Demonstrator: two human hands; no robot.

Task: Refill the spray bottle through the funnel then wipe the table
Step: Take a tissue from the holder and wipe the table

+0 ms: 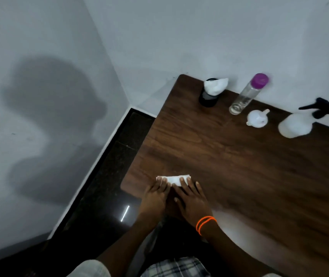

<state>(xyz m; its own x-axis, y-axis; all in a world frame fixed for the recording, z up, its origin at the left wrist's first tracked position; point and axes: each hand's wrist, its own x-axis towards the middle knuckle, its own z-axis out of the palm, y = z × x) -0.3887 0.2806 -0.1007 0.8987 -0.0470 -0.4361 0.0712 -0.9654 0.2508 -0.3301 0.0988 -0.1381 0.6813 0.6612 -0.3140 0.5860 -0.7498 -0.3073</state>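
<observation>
The folded white tissue [174, 179] lies flat on the brown wooden surface [239, 166] near its front left corner, with both hands pressing on it. The left hand [155, 196] has straight fingers on the tissue's left end, and the right hand [193, 200], an orange band [205, 223] at its wrist, lays flat fingers over the right end; the hands touch each other. Most of the tissue's near half is hidden beneath the fingers. Well beyond the tissue, along the wall, stand a dark holder stuffed with white tissue [211, 92], a clear bottle with a purple cap [247, 94], a white funnel [256, 118] lying on the surface, and the white spray bottle [299, 122] with its black trigger head, blurred. No writing or label can be read on any of them.
</observation>
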